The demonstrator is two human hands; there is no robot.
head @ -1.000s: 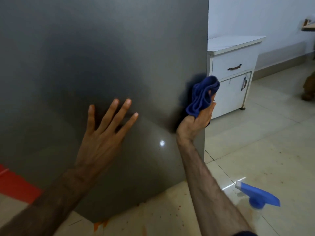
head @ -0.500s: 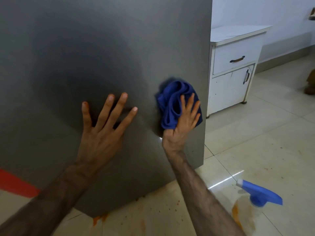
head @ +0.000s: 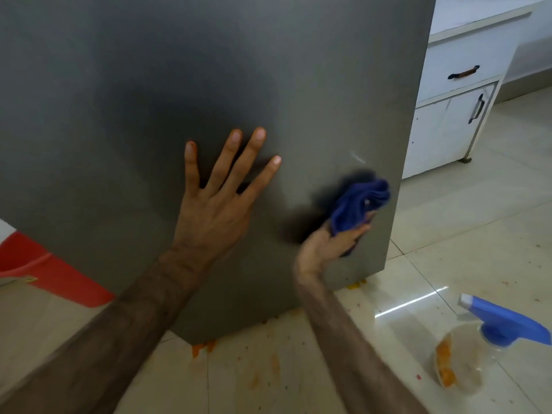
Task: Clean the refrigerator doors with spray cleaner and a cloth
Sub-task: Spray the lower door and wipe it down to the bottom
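Right now I judge myself to be in the wiping step, working the lower right part of the grey refrigerator door [head: 125,94]. Starting at nine o'clock, a red object [head: 44,273] shows past the door's lower left edge; I cannot tell what it is. Near the centre, my left hand [head: 213,209] lies flat on the door with its fingers spread wide, gripping nothing and bracing the panel. Toward three o'clock of it, my right hand [head: 337,242] has its fingers closed around a bunched blue cloth [head: 360,204], pressed against the door just inside its right edge; motion blur hides the exact grip. Higher, at two o'clock, a white cabinet [head: 448,115] stands well apart. Down at five o'clock, the spray bottle [head: 484,348] with its blue trigger head stands on the tiled floor [head: 448,222], untouched, among orange splatters. Next, I think, the cloth must sweep down to the door's bottom edge, where orange residue shows, keeping firm pressure while my left palm steadies the door.
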